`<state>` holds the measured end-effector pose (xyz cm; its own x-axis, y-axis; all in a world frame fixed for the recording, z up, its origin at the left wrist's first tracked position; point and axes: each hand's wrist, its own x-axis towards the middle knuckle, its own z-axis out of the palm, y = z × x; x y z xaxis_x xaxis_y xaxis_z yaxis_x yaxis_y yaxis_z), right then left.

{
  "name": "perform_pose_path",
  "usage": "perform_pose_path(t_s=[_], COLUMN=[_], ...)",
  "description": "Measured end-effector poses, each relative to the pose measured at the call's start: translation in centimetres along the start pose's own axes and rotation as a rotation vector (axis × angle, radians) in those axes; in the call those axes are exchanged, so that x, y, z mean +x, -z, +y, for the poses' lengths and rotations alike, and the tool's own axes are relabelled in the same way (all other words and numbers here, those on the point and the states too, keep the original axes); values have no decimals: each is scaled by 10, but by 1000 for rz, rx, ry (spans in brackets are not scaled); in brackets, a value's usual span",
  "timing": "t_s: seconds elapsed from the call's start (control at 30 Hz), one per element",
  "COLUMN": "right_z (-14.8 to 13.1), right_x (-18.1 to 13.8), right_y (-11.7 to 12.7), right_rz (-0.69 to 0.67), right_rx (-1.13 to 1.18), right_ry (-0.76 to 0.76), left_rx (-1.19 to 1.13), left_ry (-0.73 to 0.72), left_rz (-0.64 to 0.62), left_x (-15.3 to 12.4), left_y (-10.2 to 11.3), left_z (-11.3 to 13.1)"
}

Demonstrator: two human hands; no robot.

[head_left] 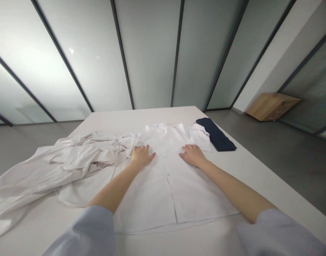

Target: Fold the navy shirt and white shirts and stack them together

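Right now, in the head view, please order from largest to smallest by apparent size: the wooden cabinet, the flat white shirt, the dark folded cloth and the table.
1. Table
2. Flat white shirt
3. Dark folded cloth and wooden cabinet: too alike to rank.

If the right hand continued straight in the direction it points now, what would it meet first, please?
The right hand appears to lie on the white shirt, so it would likely slide over its front and meet the collar area first; exact height is unclear.
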<state>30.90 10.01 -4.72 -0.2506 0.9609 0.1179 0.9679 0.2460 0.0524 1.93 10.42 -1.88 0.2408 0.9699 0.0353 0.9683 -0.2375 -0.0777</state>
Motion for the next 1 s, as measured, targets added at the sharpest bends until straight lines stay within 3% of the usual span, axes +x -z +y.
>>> perform_pose_path(t_s=[0.1,0.2,0.3,0.43,0.57,0.7,0.8,0.9,1.0], right_z=[-2,-7,-14,-23,-25,-26,-28,-32,-35], right_x=[11,30,47,55,49,42,44,55,76], right_y=[18,24,14,-7,-15,-6,8,23,31], right_rz=[-7,28,38,-86,-64,-20,-14,-17,65], right_rx=[-8,22,62,130,143,184,181,156,190], right_ry=[-28,-19,7,-47,44,203,217,170,127], left_rx=[24,-3,-51,-97,-110,-82,-57,-73,-113], left_ry=[-5,-59,-125,-93,-76,-94,-173,-121,-19], left_rz=[-79,7,78,-65,-80,-32,-19,-6,127], left_x=[16,32,43,45,32,15,15,32,62], left_y=[9,3,-12,-30,-35,-24,-6,10,19], left_z=[-3,-2,-1,1,4,10,13,11,2])
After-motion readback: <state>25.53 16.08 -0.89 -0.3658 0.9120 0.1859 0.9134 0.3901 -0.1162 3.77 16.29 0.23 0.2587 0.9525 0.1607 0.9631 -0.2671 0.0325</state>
